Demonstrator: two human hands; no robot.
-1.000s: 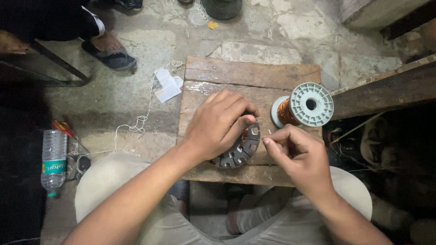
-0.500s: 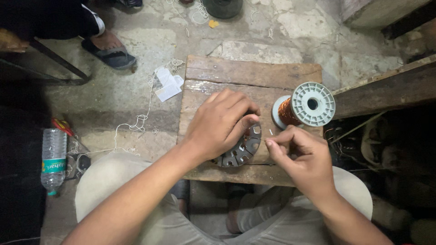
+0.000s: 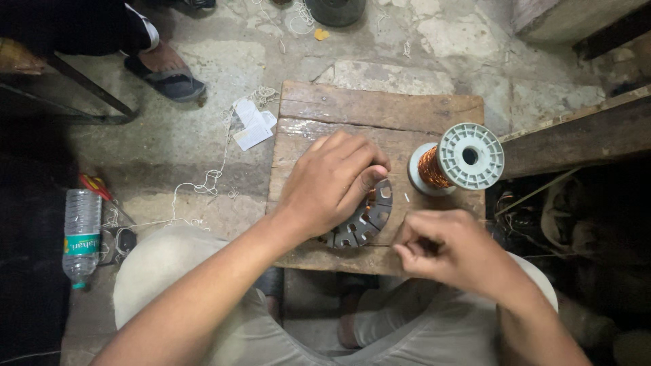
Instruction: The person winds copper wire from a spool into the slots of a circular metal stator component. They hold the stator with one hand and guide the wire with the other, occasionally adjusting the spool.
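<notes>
resting flat on wooden board (image 3: 380, 118), near its front edge, slotted metal stator ring (image 3: 366, 220), dark grey, w/ square slots round the arc that shows; most of it hidden under left hand (image 3: 332, 183). left hand laid palm-down over ring, fingers curled over far side, thumb pressing along right rim, so closed on the ring & pinning it to the board. just right of ring, right hand (image 3: 447, 247), fingertips pressed together in a pinch at front-right edge of board; what sits in the pinch too small to make out, maybe thin wire, can't tell. not touching ring, close beside it. behind right hand, near right edge of board, pale plastic spool (image 3: 461, 159) lying on its side, copper wire wound on core, round flange facing up. small pale sliver on board btwn ring & spool. knees in light trousers (image 3: 203, 298) either side below board. on concrete floor left of board: white paper scraps (image 3: 252, 125), loose white string (image 3: 203, 183), clear plastic water bottle (image 3: 81, 234) w/ green band lying well apart at far left. top left, another person's foot in a sandal (image 3: 166, 71).
</notes>
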